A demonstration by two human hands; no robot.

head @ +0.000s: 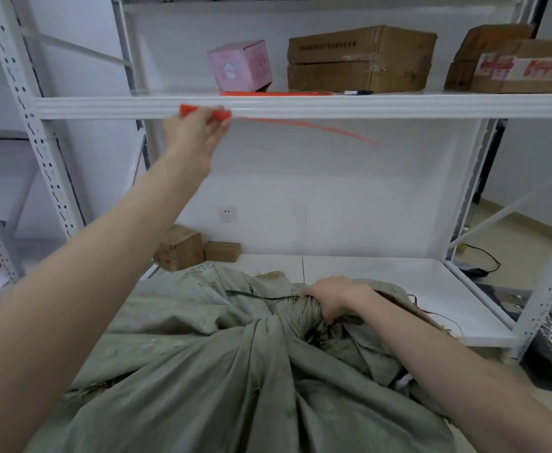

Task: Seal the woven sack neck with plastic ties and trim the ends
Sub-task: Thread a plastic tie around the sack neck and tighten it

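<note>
The grey-green woven sack (235, 371) fills the foreground, and its bunched neck (304, 317) lies at the front edge of the lower shelf (382, 273). The right hand (336, 297) grips that neck, fingers curled round it. Farther up, the left hand (193, 135) pinches a bundle of red plastic ties (222, 113) at the upper shelf's (366, 106) front edge, tails trailing right. More red ties (274, 93) lie on that shelf before a pink box (240, 65) and cardboard boxes (359, 58).

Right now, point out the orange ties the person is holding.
Head view, upper left: the left hand pinches the orange ties before the shelf edge, below the pink box.
</note>
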